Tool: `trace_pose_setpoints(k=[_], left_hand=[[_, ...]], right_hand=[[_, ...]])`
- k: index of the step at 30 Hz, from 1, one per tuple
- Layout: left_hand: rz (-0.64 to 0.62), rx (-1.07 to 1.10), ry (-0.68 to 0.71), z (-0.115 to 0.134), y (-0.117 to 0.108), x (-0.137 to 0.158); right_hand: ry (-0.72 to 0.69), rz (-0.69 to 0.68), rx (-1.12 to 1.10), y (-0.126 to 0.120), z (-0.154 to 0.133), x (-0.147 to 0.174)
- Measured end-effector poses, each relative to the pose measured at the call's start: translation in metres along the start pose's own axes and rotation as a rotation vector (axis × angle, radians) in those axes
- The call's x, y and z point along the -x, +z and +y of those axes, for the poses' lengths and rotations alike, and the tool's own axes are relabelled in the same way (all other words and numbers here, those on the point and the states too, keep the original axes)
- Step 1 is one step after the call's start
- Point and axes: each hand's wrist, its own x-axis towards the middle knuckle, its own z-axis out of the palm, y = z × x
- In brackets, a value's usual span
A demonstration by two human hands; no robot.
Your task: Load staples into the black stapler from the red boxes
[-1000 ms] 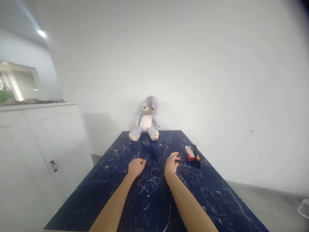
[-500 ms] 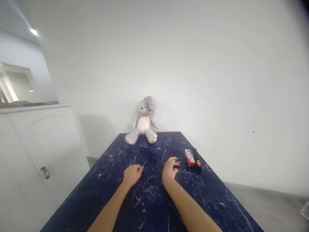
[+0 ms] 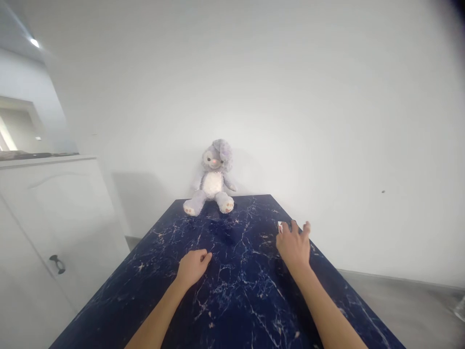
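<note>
My left hand (image 3: 193, 266) rests as a loose fist on the dark blue marbled table (image 3: 236, 310), with nothing visible in it. Over at the table's right side, my right hand (image 3: 295, 247) is open, its fingers spread above a small red and white box (image 3: 280, 226). Only a corner of that box shows past the fingers. The black object with an orange spot beside it is hidden by the hand. Whether the fingers touch either one, I cannot tell.
A pale lilac plush toy (image 3: 212, 184) sits at the far end of the table, close to the white wall (image 3: 308, 121). To the left stands a white cabinet (image 3: 72, 208) with a dark handle (image 3: 57, 264). Grey floor (image 3: 392, 300) shows beyond the table's right edge.
My right hand has moved right from mid-table to the box and black object, spreading its fingers and covering most of them. My left hand stays a fist. The view has shifted slightly.
</note>
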Motion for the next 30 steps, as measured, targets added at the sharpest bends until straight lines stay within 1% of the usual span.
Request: trace_pose_setpoints(k=[2, 4, 6, 8, 9, 11, 15, 18, 21, 24, 27, 30], left_hand=[[-0.003, -0.005, 0.017, -0.001, -0.001, 0.001], [-0.003, 0.003, 0.077, -0.005, -0.004, 0.003], [-0.003, 0.027, 0.166, -0.010, -0.008, 0.006], [-0.013, 0.061, 0.228, -0.016, -0.012, 0.010], [-0.024, 0.080, 0.243, -0.019, -0.014, 0.012], [-0.053, 0.123, 0.258, -0.024, -0.017, 0.015], [-0.094, 0.196, 0.281, -0.028, -0.020, 0.017], [-0.099, 0.220, 0.303, -0.027, -0.022, 0.018], [-0.107, 0.229, 0.323, -0.026, -0.025, 0.020], [-0.110, 0.226, 0.331, -0.025, -0.027, 0.022], [-0.098, 0.219, 0.319, -0.025, -0.026, 0.022], [-0.053, 0.226, 0.288, -0.025, -0.022, 0.022]], right_hand=[[0.138, 0.057, 0.088, 0.004, 0.020, -0.002], [0.303, 0.035, 0.103, 0.012, 0.036, -0.002], [0.427, -0.085, 0.026, 0.018, 0.047, -0.003], [0.475, -0.216, -0.070, 0.023, 0.052, -0.005], [0.471, -0.260, -0.108, 0.024, 0.053, -0.006], [0.436, -0.297, -0.167, 0.026, 0.053, -0.009], [0.391, -0.283, -0.252, 0.030, 0.050, -0.011], [0.397, -0.272, -0.272, 0.033, 0.049, -0.011], [0.420, -0.299, -0.291, 0.033, 0.051, -0.011], [0.411, -0.313, -0.301, 0.034, 0.050, -0.010], [0.356, -0.349, -0.358, 0.036, 0.035, -0.008], [0.266, -0.381, -0.446, 0.034, -0.001, 0.000]])
